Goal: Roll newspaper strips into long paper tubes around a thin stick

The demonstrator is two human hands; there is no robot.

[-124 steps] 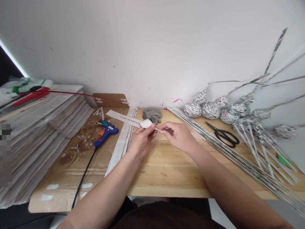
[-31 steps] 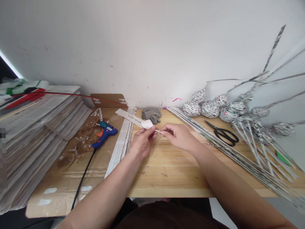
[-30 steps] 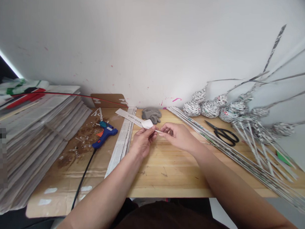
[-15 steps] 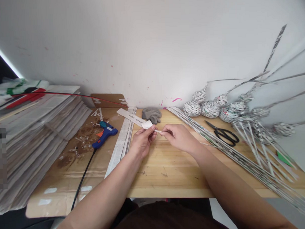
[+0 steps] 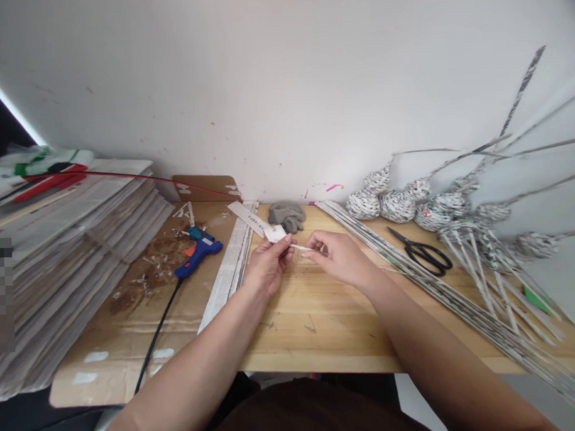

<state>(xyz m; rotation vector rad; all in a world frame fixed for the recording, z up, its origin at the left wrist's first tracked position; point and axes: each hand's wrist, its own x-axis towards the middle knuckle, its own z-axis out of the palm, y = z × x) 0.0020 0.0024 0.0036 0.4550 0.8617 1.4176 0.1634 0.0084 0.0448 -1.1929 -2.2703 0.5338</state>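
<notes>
Above the wooden table, my left hand [image 5: 271,261] pinches a newspaper strip [image 5: 246,218]. The strip's flat printed end points up and left, and a fold stands up beside my thumb. Toward the right the same paper narrows into a thin rolled tube [image 5: 302,247]. My right hand [image 5: 333,255] has the tube's thin end between thumb and fingertips, a short span away from my left hand. Just behind my hands lies a crumpled grey glove [image 5: 286,215]. Flat newspaper strips [image 5: 228,274] are stacked left of my left forearm.
A blue glue gun [image 5: 197,253] rests on stained cardboard [image 5: 117,338], beside a tall newspaper stack [image 5: 95,247]. To the right are rolled paper tubes [image 5: 412,271], black scissors [image 5: 423,255] and several woven paper gourds [image 5: 398,205]. A white wall [image 5: 283,83] stands behind.
The printed strip has turned slightly, and its fold by my left thumb shows more print. My right hand's fingers have shifted a little on the thin end. Both hands keep nearly the same place.
</notes>
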